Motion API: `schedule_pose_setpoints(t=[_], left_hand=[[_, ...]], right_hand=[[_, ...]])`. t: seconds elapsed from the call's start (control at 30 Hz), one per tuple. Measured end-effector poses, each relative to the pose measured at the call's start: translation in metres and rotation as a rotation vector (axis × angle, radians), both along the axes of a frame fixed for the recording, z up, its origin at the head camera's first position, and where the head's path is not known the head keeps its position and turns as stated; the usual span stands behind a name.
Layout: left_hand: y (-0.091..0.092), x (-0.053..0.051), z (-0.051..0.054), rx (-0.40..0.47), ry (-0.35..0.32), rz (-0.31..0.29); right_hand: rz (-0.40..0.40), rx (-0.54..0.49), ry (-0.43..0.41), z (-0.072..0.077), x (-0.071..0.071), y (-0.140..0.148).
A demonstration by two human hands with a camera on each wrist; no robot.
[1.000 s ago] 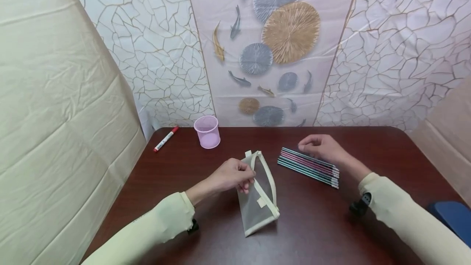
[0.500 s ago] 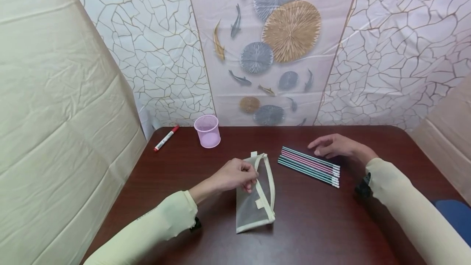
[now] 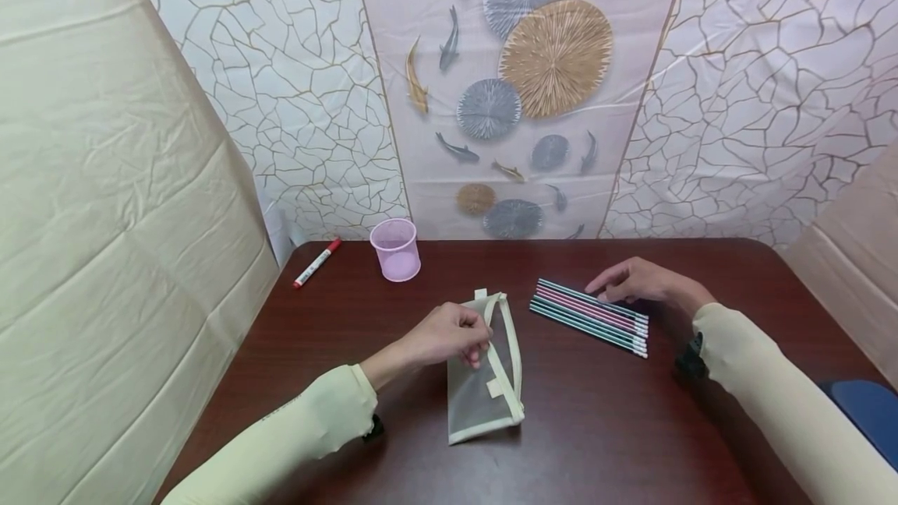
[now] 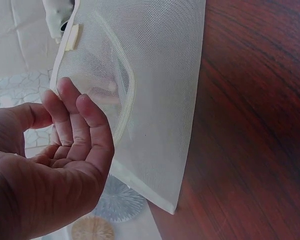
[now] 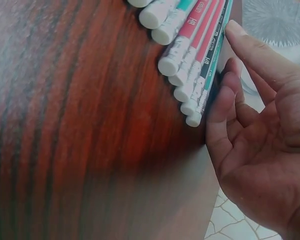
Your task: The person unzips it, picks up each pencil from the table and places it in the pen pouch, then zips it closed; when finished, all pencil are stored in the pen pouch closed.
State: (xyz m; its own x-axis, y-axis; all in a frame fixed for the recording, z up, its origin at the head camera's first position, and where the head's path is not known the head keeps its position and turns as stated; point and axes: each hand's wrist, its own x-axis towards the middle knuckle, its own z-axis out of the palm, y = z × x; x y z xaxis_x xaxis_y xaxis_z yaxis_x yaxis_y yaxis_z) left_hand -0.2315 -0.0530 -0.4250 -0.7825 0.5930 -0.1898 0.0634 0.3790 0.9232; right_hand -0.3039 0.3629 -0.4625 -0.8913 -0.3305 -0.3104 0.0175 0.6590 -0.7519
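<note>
A pale mesh zip pouch (image 3: pixel 471 400) stands gaping at the middle of the table; my left hand (image 3: pixel 449 333) pinches its upper edge between thumb and fingers. In the left wrist view the hand (image 4: pixel 65 155) is beside the mesh (image 4: pixel 160 85). Several green and pink pencils (image 3: pixel 589 314) lie in a slanted row right of the pouch, white erasers toward the right. At the row's far side is my right hand (image 3: pixel 645 283), its fingers relaxed. The right wrist view has this hand (image 5: pixel 265 120) next to the outermost pencils (image 5: pixel 190 65), holding none.
A lilac mesh cup (image 3: pixel 396 256) stands near the table's back edge. Left of it lies a red and white marker (image 3: pixel 317 265). Something blue (image 3: pixel 859 415) is at the right edge. Patterned cloth (image 3: pixel 491 170) hangs behind the table (image 3: pixel 596 435).
My right hand has shifted right from above the pencils to their far side, thumb and fingers parting. The pouch has turned slightly in my left hand, its lower end moving left.
</note>
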Motion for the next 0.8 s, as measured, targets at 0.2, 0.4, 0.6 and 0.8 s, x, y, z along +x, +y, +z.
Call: schedule_pose_setpoints(t=[0.2, 0.4, 0.6, 0.8], left_hand=[[-0.0009, -0.0009, -0.0020, 0.014, -0.007, -0.004], [-0.0003, -0.0008, -0.0023, 0.008, -0.007, 0.003], [-0.0004, -0.0011, -0.0015, 0.006, -0.008, 0.010], [0.0004, -0.0018, -0.0033, 0.010, -0.022, 0.015]], right_hand=[[-0.002, 0.013, 0.011, -0.0005, -0.0009, -0.0014], [-0.007, 0.010, 0.018, -0.0017, -0.0025, -0.0024], [-0.021, 0.008, 0.022, -0.0027, -0.0049, -0.0027], [-0.006, 0.076, 0.037, 0.0023, -0.0060, -0.0068]])
